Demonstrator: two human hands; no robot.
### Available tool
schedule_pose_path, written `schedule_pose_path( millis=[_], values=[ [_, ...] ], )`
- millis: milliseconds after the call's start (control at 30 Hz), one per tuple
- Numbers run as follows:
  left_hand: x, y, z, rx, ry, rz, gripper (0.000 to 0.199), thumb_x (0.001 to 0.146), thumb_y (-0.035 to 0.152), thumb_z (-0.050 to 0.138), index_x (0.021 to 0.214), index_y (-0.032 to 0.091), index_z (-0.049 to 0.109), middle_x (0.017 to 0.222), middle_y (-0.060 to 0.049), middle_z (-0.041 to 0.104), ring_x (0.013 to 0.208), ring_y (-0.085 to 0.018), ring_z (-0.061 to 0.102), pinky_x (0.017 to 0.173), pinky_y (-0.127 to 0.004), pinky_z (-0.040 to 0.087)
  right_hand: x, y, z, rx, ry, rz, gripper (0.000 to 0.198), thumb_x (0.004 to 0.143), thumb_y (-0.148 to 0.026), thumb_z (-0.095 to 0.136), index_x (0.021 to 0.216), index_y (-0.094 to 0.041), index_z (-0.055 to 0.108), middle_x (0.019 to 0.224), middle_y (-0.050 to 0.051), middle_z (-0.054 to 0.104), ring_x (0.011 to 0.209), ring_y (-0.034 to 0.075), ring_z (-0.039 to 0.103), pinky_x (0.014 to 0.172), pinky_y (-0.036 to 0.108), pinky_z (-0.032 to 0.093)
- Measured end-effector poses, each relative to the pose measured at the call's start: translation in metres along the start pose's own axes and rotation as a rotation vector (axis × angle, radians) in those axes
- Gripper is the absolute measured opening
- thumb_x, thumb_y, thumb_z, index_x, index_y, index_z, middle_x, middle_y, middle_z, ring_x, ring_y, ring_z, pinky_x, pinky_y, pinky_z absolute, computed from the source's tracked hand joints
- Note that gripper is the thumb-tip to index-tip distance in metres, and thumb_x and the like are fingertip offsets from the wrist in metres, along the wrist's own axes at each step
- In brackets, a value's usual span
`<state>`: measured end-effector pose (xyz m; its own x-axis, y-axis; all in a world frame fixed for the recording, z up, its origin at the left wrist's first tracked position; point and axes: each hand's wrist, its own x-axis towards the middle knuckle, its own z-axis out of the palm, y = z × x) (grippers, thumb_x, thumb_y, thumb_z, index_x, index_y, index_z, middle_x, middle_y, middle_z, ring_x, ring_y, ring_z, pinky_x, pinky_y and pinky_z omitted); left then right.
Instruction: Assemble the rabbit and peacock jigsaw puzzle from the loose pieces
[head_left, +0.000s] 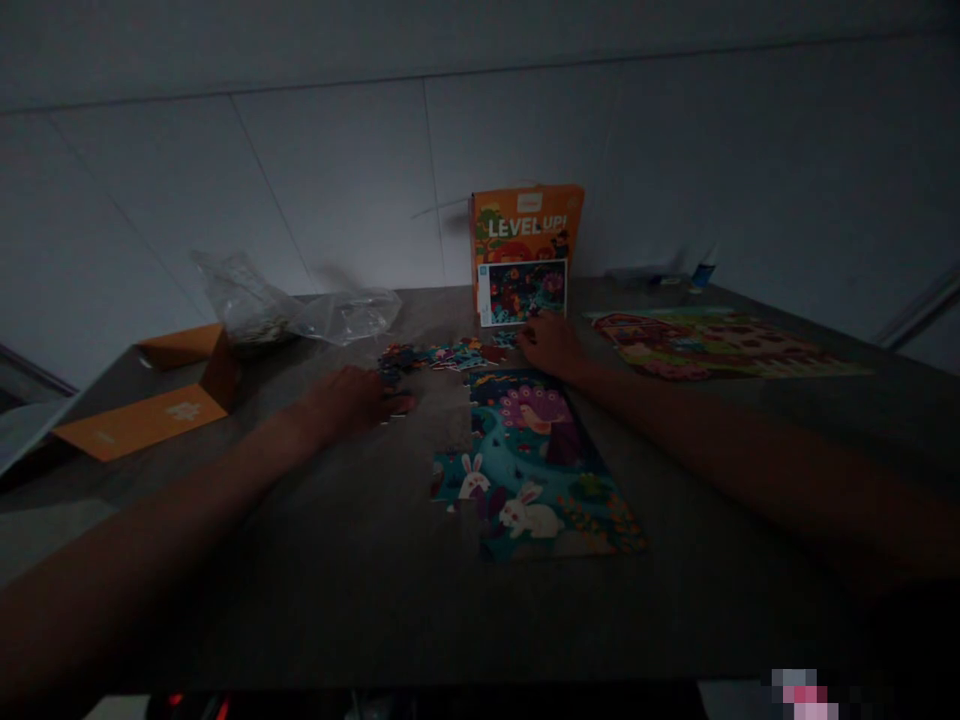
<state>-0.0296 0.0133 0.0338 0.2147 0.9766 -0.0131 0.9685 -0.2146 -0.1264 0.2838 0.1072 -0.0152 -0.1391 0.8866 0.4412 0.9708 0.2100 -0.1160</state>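
A partly joined jigsaw puzzle (517,460) with white rabbits and a purple-tailed bird lies on the dark table. My left hand (356,395) rests at the left end of a heap of loose puzzle pieces (457,354), its thumb apart from the fingers. Beyond the puzzle's top edge, my right hand (551,345) has its fingers bent down beside the loose pieces, in front of a picture card (525,292). Dim light and the hand itself hide what those fingertips hold, if anything.
An orange "LEVEL UP!" box (529,215) stands behind the card. At left are an open orange box part (150,420) and a clear plastic bag (255,305). A second puzzle (712,342) lies at right, with a small blue-labelled bottle (703,275) behind it.
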Motion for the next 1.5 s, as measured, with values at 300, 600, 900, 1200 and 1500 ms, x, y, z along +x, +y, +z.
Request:
schedule_pose_path(
  millis=[300, 600, 900, 1200, 1500],
  values=[
    [-0.005, 0.020, -0.011, -0.054, 0.180, 0.064, 0.023, 0.101, 0.029, 0.045, 0.114, 0.016, 0.058, 0.094, -0.011, 0.075, 0.084, -0.025, 0.073, 0.066, -0.029, 0.048, -0.016, -0.019, -0.020, -0.066, 0.256, -0.385, 0.031, 0.101, -0.025, 0.043, 0.105, -0.011, 0.070, 0.105, 0.017, 0.068, 0.103, 0.029, 0.057, 0.093, 0.043, 0.039],
    [-0.010, 0.030, -0.003, -0.443, 0.308, 0.301, 0.013, 0.097, 0.027, 0.041, 0.098, 0.021, 0.053, 0.084, -0.005, 0.067, 0.079, -0.020, 0.067, 0.069, -0.031, 0.050, -0.037, -0.046, -0.028, 0.035, 0.323, -1.239, 0.041, 0.103, -0.026, 0.051, 0.143, -0.022, 0.056, 0.125, 0.011, 0.068, 0.114, 0.023, 0.058, 0.093, 0.040, 0.046],
    [-0.008, 0.030, -0.001, -0.503, 0.339, 0.356, 0.021, 0.097, 0.032, 0.045, 0.094, 0.019, 0.060, 0.084, -0.005, 0.069, 0.078, -0.018, 0.065, 0.077, -0.030, 0.051, -0.036, -0.042, -0.022, 0.143, 0.266, -1.210, 0.042, 0.103, -0.035, 0.050, 0.139, -0.016, 0.061, 0.125, 0.011, 0.071, 0.118, 0.023, 0.062, 0.098, 0.041, 0.053],
    [-0.003, 0.013, -0.007, -0.023, 0.273, 0.046, 0.029, 0.101, 0.022, 0.038, 0.115, 0.013, 0.063, 0.103, -0.015, 0.075, 0.090, -0.026, 0.073, 0.073, -0.031, 0.050, -0.029, -0.037, -0.025, 0.142, 0.191, -0.306, 0.036, 0.101, -0.033, 0.048, 0.118, -0.018, 0.076, 0.110, 0.013, 0.075, 0.112, 0.026, 0.063, 0.096, 0.038, 0.051],
    [-0.001, -0.002, -0.012, 0.129, -0.014, -0.128, 0.052, 0.100, 0.053, 0.043, 0.098, 0.013, 0.075, 0.095, -0.024, 0.075, 0.094, -0.040, 0.072, 0.071, -0.039, 0.051, -0.010, -0.020, -0.014, 0.098, -0.034, 0.044, 0.033, 0.089, -0.020, 0.053, 0.108, -0.021, 0.080, 0.109, 0.008, 0.079, 0.107, 0.026, 0.068, 0.102, 0.037, 0.046]
  ],
)
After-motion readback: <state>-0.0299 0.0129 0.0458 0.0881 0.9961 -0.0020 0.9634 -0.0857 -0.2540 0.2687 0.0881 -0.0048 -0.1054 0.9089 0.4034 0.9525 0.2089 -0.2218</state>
